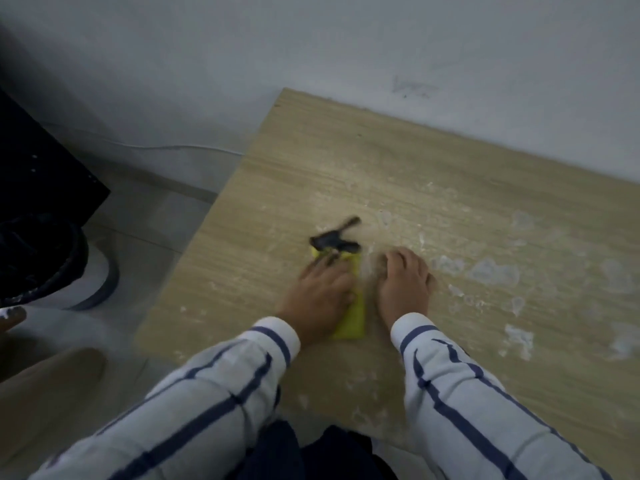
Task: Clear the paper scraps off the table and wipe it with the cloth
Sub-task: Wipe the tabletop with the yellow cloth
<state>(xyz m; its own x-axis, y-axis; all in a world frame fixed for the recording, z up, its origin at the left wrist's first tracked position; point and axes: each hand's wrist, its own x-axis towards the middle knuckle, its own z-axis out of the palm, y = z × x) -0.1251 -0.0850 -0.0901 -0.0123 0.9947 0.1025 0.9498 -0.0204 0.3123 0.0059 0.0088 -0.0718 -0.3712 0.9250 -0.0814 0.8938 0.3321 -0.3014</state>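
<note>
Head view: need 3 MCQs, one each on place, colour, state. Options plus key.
1. Where do most paper scraps lie on the table?
A. right of the hands
B. left of the hands
C. at the far left corner

2. What colour is the cloth?
A. red
B. yellow-green
C. white

3. What is the left hand doing?
A. raised off the table
B. holding a cup
C. pressed flat on the cloth

Key: 1 A, the white bits spread right of the right hand; 2 B, yellow-green shows beside the wrist; 3 C, palm down with cloth under it.
</note>
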